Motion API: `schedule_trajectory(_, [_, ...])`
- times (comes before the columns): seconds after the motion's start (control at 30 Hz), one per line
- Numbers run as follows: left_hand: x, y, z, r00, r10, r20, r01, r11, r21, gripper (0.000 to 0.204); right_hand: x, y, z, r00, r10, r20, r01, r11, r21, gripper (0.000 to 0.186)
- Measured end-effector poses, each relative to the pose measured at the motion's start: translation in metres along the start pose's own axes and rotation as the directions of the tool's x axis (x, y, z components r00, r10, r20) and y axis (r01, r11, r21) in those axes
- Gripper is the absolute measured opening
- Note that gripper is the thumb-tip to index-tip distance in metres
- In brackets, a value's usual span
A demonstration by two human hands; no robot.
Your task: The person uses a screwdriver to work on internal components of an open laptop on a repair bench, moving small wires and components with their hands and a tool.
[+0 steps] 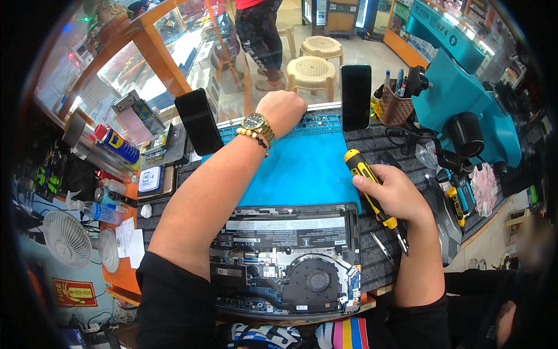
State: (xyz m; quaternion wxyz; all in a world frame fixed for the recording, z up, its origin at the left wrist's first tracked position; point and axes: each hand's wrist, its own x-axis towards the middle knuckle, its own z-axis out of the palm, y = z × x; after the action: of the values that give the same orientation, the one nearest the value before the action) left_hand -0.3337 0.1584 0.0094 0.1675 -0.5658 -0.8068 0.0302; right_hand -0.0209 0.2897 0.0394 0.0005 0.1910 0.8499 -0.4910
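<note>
My left hand (281, 111) reaches far forward over the compartment strip (317, 124) along the back of the blue work mat (290, 168). Its fingers are hidden behind the back of the hand. A gold watch (254, 121) and beaded bracelets circle that wrist. My right hand (395, 189) is closed around a yellow and black screwdriver (372, 189), whose yellow end points up and away and whose metal tip points toward me. Nearest me lies a laptop base (285, 262) without its cover, its battery (285, 231) and round fan (318, 280) exposed.
Tweezers (382, 247) lie right of the laptop. Two dark phones (199, 122) (356, 98) stand behind the mat. At right are a teal machine (465, 99), a woven pen holder (396, 104) and tools; at left, a spray can (117, 144) and a white fan (67, 237). A person (260, 41) stands beyond the glass.
</note>
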Motion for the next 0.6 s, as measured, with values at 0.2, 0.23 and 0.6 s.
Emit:
schedule_trajectory(0.2, [0.002, -0.002, 0.001, 0.999, 0.044, 0.031, -0.044, 0.999, 0.01, 0.016, 0.001, 0.0, 0.001, 1.0, 0.006, -0.006, -0.006, 1.0, -0.01, 0.057])
schedule_trajectory(0.23, [0.001, -0.002, 0.001, 0.998, 0.057, 0.005, -0.057, 0.998, -0.006, 0.016, 0.001, 0.0, 0.001, 1.0, 0.003, -0.012, -0.003, 1.0, -0.002, 0.057])
schedule_trajectory(0.6, [-0.039, -0.017, -0.033, 0.965, -0.155, -0.212, -0.012, 0.78, -0.626, 0.015, 0.004, 0.003, 0.008, 1.0, 0.011, 0.01, -0.011, 0.999, 0.037, 0.057])
